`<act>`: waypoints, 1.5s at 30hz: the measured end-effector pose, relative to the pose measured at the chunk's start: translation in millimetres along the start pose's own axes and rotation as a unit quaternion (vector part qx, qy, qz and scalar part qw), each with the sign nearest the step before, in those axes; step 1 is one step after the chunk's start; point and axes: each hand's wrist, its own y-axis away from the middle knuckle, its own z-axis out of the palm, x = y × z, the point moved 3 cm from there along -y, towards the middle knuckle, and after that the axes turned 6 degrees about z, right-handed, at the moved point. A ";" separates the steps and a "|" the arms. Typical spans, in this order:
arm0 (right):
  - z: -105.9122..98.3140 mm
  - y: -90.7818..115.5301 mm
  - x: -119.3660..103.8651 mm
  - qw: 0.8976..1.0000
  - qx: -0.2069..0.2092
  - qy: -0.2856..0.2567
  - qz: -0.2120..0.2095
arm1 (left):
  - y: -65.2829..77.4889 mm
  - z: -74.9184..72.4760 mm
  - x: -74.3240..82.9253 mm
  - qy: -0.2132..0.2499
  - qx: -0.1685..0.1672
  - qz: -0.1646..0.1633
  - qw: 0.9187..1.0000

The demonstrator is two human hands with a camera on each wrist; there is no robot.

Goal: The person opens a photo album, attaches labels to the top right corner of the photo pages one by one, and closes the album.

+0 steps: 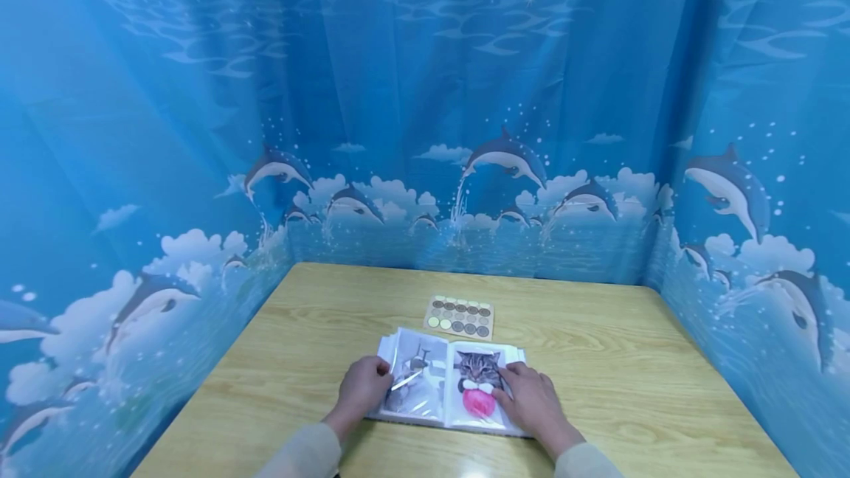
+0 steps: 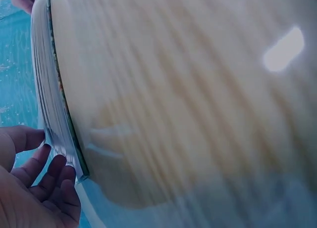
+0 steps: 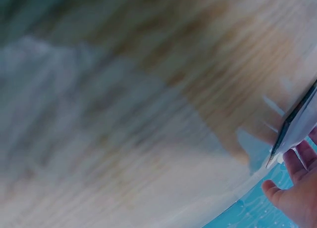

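Pale-sleeved, the left hand (image 1: 364,388) bent its fingers at the left edge of an open, white-paged photo album (image 1: 448,395) on the yellowish wood-grain table (image 1: 617,367); whether pinching, I couldn't tell. The right hand (image 1: 531,395) rested, fingers apart, on its right side.

Can pass over tabletop (image 1: 637,367) well to left or right of open photo album (image 1: 449,389); at its outer edges, blocked by left hand (image 1: 364,388) and right hand (image 1: 533,398). Straight past its far edge, would meet disc board (image 1: 460,317) just behind. Can go round board on either side, then stopped by dolphin curtain (image 1: 412,116) at far edge and both sides
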 end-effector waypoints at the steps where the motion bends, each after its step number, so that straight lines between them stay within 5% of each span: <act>1: 0.0 0.0 -0.1 1.000 0.001 0.000 0.000 | 0.0 0.0 0.2 -0.006 -0.002 0.000 1.000; 11: 1.5 -1.1 0.4 1.000 0.003 -0.001 -0.002 | 1.3 1.6 4.1 -0.071 0.001 0.043 0.997; 17: 3.5 -2.7 1.8 1.000 0.000 -0.003 0.002 | 1.2 2.4 6.3 -0.095 -0.013 0.034 0.995; 28: -0.5 -6.5 3.8 1.000 -0.005 -0.010 0.003 | -0.5 -0.1 4.9 -0.098 -0.030 0.049 0.994; 45: -6.7 -10.1 2.9 1.000 -0.011 0.015 -0.004 | -10.5 -8.8 12.0 -0.102 -0.071 0.028 0.992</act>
